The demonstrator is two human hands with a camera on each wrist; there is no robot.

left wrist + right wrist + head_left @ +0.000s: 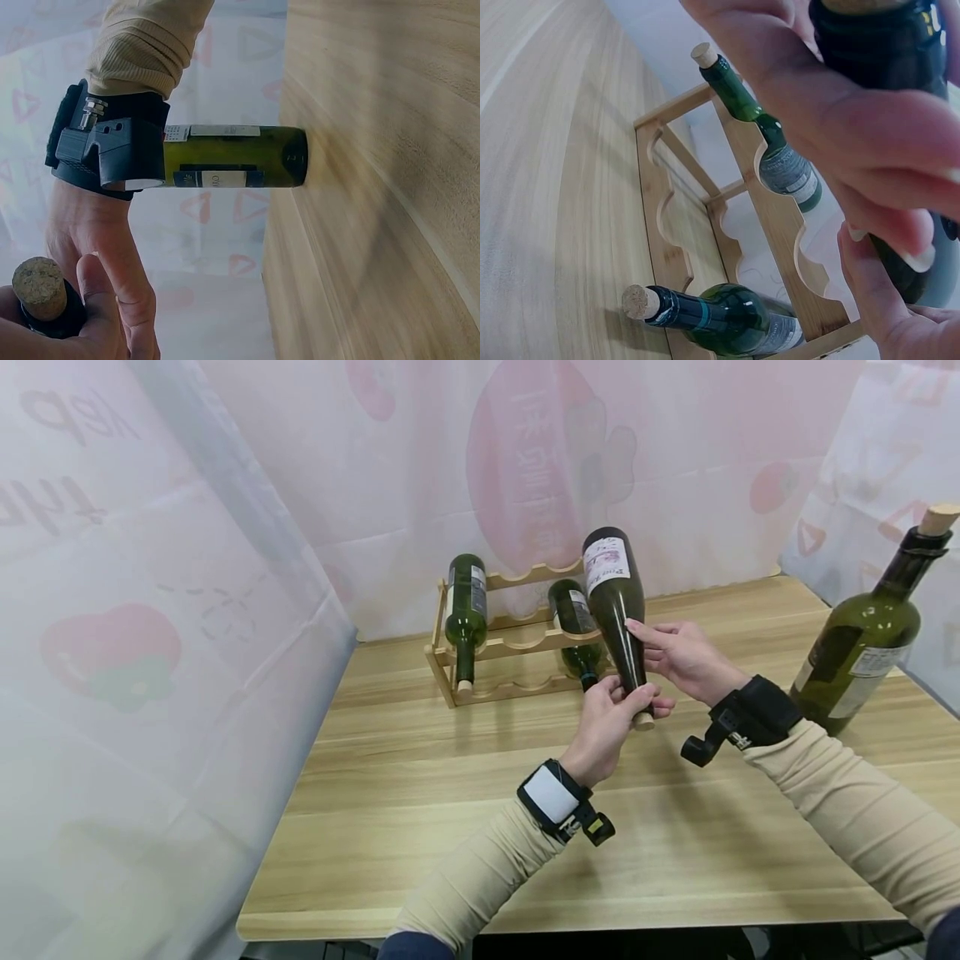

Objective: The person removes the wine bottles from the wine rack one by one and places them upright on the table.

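A dark wine bottle (615,593) with a white label is held aloft, its base up over the right part of the wooden wine rack (510,647) and its corked neck down toward me. My left hand (606,727) grips the neck just above the cork (39,288). Farther up, my right hand (686,660) holds the bottle, thumb on the near side and the other fingers mostly hidden behind. A green bottle (467,602) lies on the rack's upper tier at the left. Another green bottle (727,319) lies on the lower tier at the right, partly covered by the held bottle in the head view.
A large green corked bottle (858,647) stands upright on the wooden table (375,827), beside my right forearm. Printed white curtains (420,485) hang behind the rack and along both sides. The table's front edge runs below my forearms.
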